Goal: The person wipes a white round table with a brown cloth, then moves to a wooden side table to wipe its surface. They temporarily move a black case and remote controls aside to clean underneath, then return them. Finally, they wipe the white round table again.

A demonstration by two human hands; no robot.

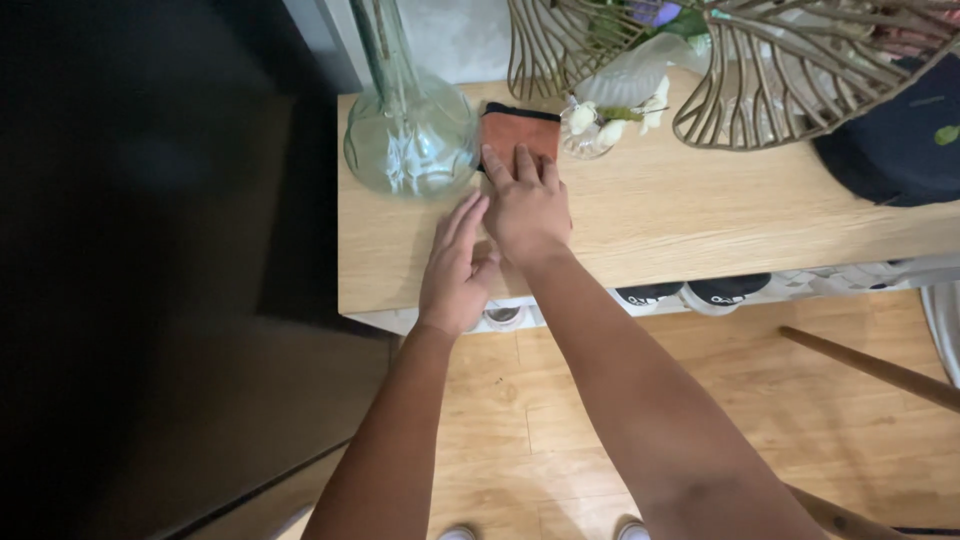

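An orange cloth with a dark edge (510, 128) lies on a light wooden table top (700, 210), between a large clear glass vase (410, 140) and a small glass holder with white flowers (590, 130). My right hand (527, 205) presses flat on the cloth, fingers spread over its near part. My left hand (457, 265) rests beside it on the table, fingers straight and pointing toward the vase, touching my right hand's side. Neither hand grips anything.
A gold leaf-shaped wire ornament (780, 70) stands at the back of the table, with a dark cap (895, 140) at the right. Shoes (690, 295) sit on a shelf under the table. Wooden floor lies below; a dark panel fills the left.
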